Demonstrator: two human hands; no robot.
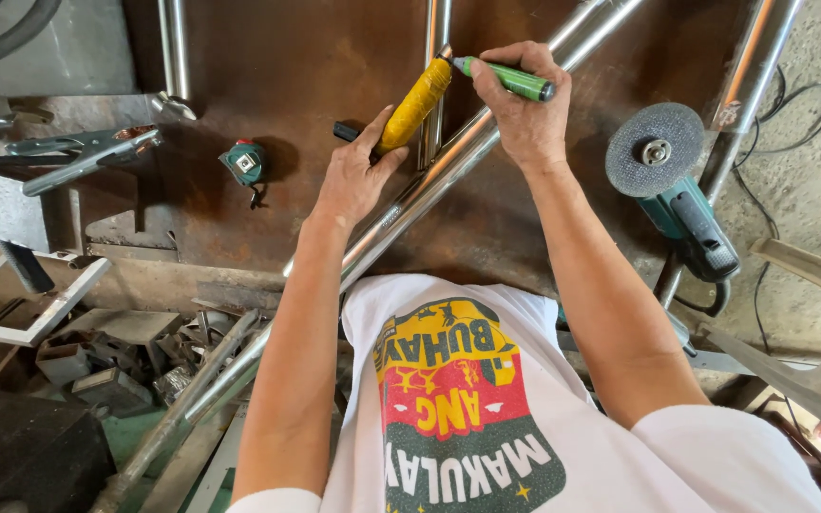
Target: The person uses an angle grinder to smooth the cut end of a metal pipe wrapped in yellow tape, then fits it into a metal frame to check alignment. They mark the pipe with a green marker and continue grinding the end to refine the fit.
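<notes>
My left hand [352, 180] grips a tool with a yellow-taped handle [414, 104] and a black end, laid against a shiny steel tube [429, 185] that runs diagonally across a rusty brown metal worktop [306, 57]. My right hand [522, 104] holds a green marker pen [505, 79] with its tip at the top of the yellow tool, where a second upright steel tube [437, 28] meets the diagonal one.
A teal angle grinder [677, 190] with a grey disc lies at the right beside another steel tube [753, 85]. A small green tape measure [244, 163] and a metal clamp [87, 157] lie at the left. Scrap metal pieces [116, 361] are piled at the lower left.
</notes>
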